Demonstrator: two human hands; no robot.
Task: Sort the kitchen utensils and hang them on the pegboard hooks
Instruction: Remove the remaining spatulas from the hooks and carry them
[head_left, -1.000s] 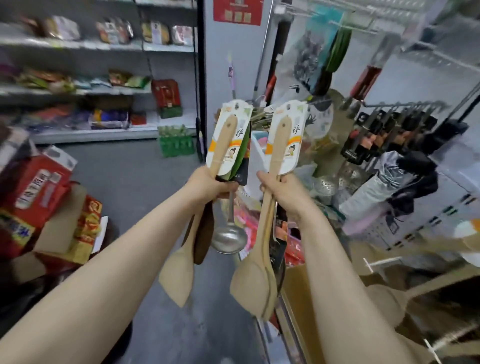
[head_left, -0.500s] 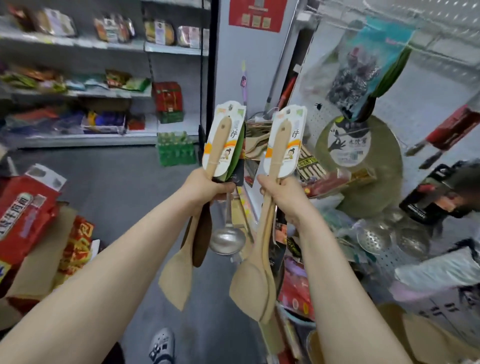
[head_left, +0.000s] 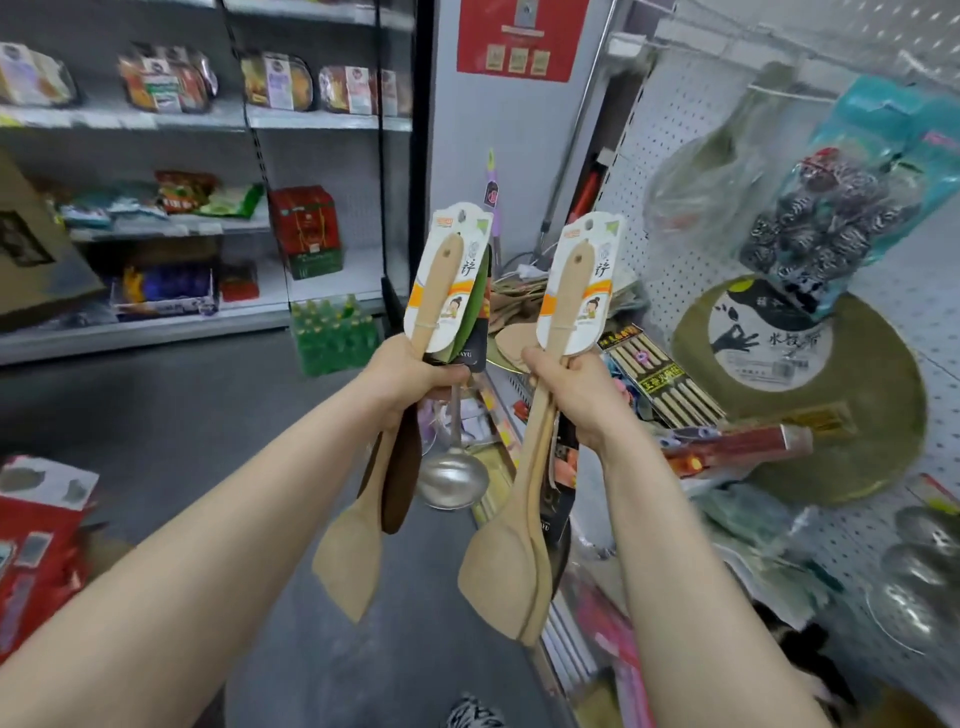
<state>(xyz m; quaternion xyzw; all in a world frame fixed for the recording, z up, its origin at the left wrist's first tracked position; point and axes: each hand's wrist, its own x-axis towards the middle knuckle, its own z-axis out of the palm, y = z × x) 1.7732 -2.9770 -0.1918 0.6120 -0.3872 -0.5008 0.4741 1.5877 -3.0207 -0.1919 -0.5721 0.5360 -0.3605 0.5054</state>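
Our left hand gripped a spatula, a dark utensil and a ladle at frame centre; our right hand clasped stacked spatulas beside it. The pegboard stood upper right. We judged a bundle could slip during hooking, since neither hand was free.

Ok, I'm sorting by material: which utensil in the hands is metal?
The ladle in the left hand: shiny silver bowl on a thin stem; the spatulas beside it are wood.

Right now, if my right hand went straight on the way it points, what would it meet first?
Probably the wooden spoons piled just beyond the right hand and its spatulas, though depth is unclear.
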